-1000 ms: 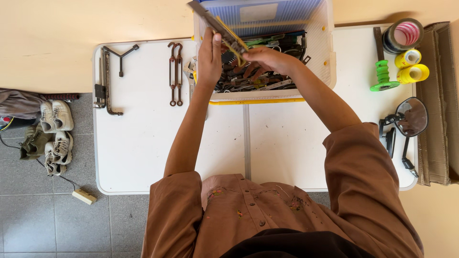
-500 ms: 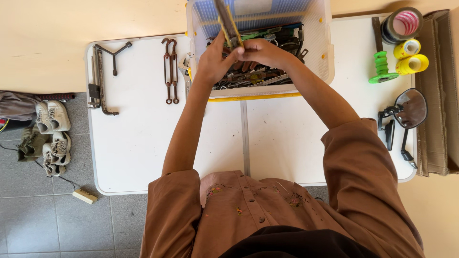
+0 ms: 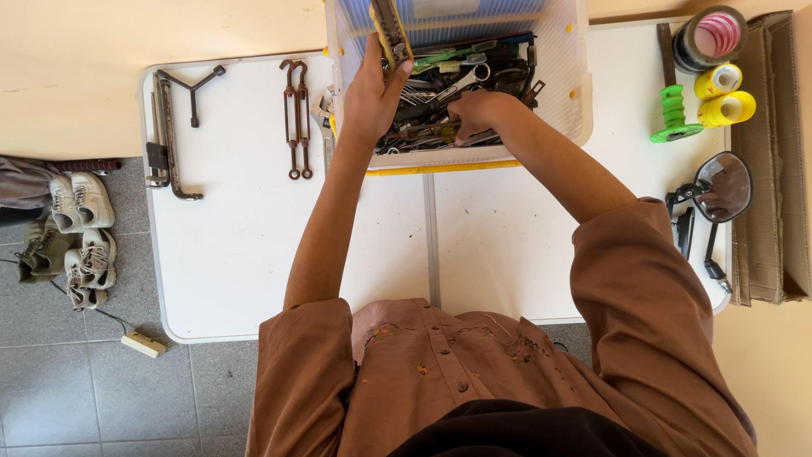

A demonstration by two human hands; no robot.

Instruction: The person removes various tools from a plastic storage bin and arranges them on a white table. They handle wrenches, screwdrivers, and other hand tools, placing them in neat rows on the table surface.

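A: Hands, quick?

B: Left hand (image 3: 370, 95) closed round a long dark tool w/ yellow grip (image 3: 389, 32), held upright over the far-left part of the clear plastic bin (image 3: 584, 93). Right hand (image 3: 475, 114) has let go of that tool since half a sec ago, when both were on it; now it's down in the pile of wrenches (image 3: 440, 101), fingers curled. Can't tell if it's got hold of anything.

A: So what's that mean?

B: Looks like the tool's a one-hand carry now, the other hand's digging in the bin.

A: Table?

B: White folding table (image 3: 245, 254), seam down the middle. Left of the bin: rusty turnbuckle (image 3: 294, 118), Y-shaped wrench (image 3: 193, 87), a bar clamp (image 3: 165, 140). Right: tape rolls (image 3: 719, 63), green spool (image 3: 674, 117), a mirror (image 3: 721, 188), cardboard (image 3: 770, 169) at the edge.

A: Room?

B: Beige wall, grey tile floor, shoes (image 3: 78, 228) on the left.
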